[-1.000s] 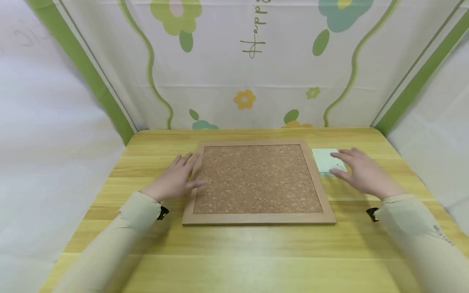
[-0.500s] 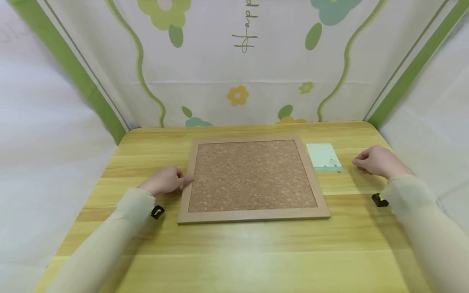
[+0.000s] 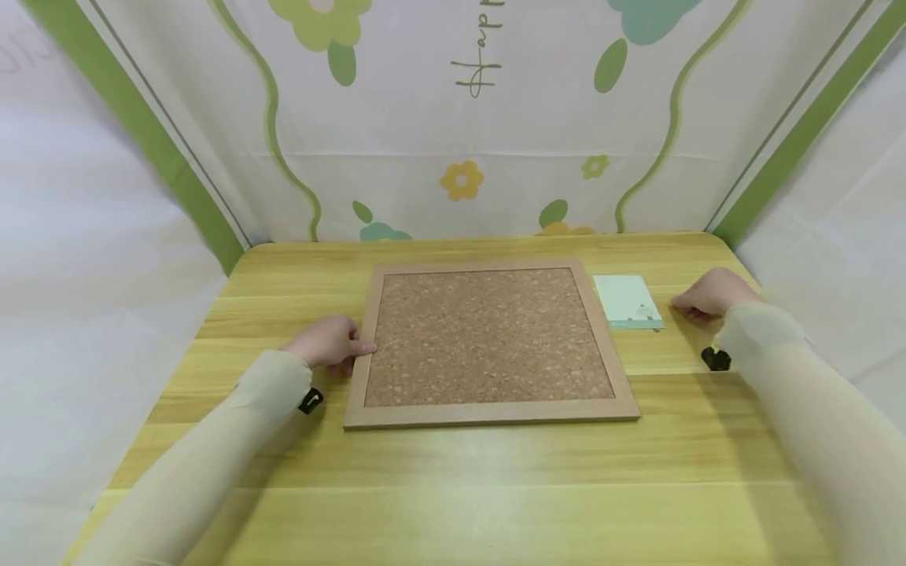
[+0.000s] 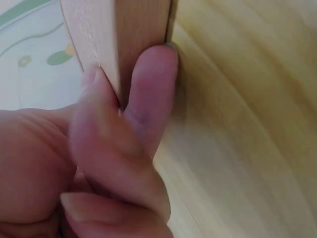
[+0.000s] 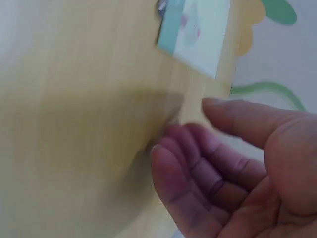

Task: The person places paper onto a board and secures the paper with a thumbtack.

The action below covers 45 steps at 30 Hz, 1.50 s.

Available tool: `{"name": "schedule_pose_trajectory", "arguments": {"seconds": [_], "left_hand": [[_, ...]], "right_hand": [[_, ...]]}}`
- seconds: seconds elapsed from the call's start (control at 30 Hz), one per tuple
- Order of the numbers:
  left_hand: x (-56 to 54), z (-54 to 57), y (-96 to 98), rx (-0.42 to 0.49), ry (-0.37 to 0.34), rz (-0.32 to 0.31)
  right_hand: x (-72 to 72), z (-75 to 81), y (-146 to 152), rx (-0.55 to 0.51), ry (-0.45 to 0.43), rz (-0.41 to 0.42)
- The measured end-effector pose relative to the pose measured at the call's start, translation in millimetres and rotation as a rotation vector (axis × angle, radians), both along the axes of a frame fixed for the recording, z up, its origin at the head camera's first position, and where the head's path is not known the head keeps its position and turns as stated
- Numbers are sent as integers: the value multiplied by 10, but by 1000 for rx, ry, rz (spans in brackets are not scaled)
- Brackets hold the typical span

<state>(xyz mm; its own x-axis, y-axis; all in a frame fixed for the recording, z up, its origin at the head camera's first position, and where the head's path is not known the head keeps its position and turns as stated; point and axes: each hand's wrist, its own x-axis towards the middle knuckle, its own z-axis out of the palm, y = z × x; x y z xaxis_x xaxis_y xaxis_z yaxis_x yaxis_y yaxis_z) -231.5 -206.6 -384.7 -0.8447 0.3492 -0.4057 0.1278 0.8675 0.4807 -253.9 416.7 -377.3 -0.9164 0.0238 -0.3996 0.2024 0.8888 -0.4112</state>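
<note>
A cork board (image 3: pixel 488 338) in a pale wooden frame lies flat on the table. At its left edge my left hand (image 3: pixel 324 342) pinches the frame, thumb over the top and fingers at the side. The left wrist view shows a fingertip (image 4: pixel 154 64) against the side of the frame (image 4: pixel 141 29). My right hand (image 3: pixel 716 291) is low over the table, to the right of a mint-green notepad (image 3: pixel 624 297). Seen from the right wrist, its fingers are loosely curled, the thumb stands apart from them, and nothing shows between.
The wooden table (image 3: pixel 481 487) has a floral white cloth (image 3: pixel 396 118) hanging behind it and white cloth at both sides. A small shiny object (image 5: pixel 161 7) shows at the notepad's near edge.
My right hand has left its place over the notepad, moved right and down, and its fingers have curled. My left hand has gone from spread fingers to pinching the board's left edge.
</note>
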Motion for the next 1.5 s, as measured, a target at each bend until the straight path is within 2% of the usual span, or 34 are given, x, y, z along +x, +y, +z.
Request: {"name": "schedule_pose_trajectory", "arguments": {"seconds": [0.27, 0.5, 0.63, 0.77, 0.97, 1.1, 1.27, 1.4, 1.5], "left_hand": [[-22, 31, 17, -22, -27, 10], [-27, 17, 24, -36, -21, 1], [-22, 38, 20, -23, -36, 9], [-20, 58, 16, -8, -44, 21], [-17, 19, 0, 4, -39, 27], [-23, -11, 7, 5, -42, 29], [-29, -18, 8, 11, -53, 39], [-19, -8, -3, 21, -59, 49], [-10, -10, -24, 30, -54, 53]], "right_hand": [[-192, 55, -424, 199, -31, 65], [-252, 77, -673, 262, -76, 118], [-251, 94, -714, 245, -82, 68], [-269, 99, -719, 211, -85, -16], [-352, 47, -726, 187, -179, -103], [-357, -13, -666, 181, -162, -91], [-328, -19, -564, 125, -47, -5], [-309, 82, -532, 74, 18, 24], [-284, 226, -529, -16, 21, -21]]}}
